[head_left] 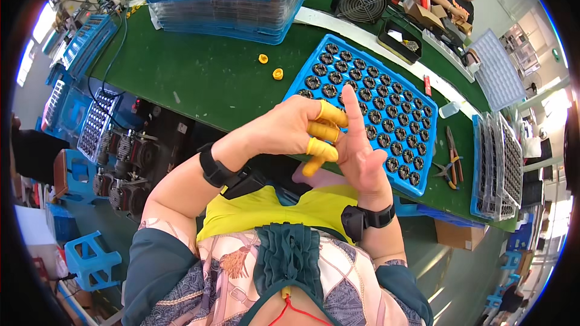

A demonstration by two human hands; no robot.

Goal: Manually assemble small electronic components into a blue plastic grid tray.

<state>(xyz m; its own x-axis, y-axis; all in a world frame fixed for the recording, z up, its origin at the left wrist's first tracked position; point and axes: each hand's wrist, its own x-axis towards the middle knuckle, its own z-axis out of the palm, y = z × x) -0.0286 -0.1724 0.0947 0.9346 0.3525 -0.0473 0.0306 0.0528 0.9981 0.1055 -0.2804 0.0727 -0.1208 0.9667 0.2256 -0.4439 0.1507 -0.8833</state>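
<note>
My left hand (285, 125) reaches in from the left, its fingers bent and pressed against my right hand. Yellow finger cots (323, 149) cover several fingertips where the two hands meet; which finger each one sits on is partly hidden. My right hand (360, 156) has its bare index finger stretched up and its thumb held apart, while its other fingers are mostly hidden. Just beyond both hands lies a blue tray (419, 189) with rows of small round dark parts (388, 125). Two loose yellow finger cots (278, 74) rest on the green tabletop (199, 72).
Stacked blue and clear trays (226, 21) stand at the back left. Pliers (452, 160) lie right of the tray, near a stack of clear trays (496, 166). A black fan (360, 0) and a black bin (400, 41) stand behind. A co-worker (453, 0) handles boxes across the bench.
</note>
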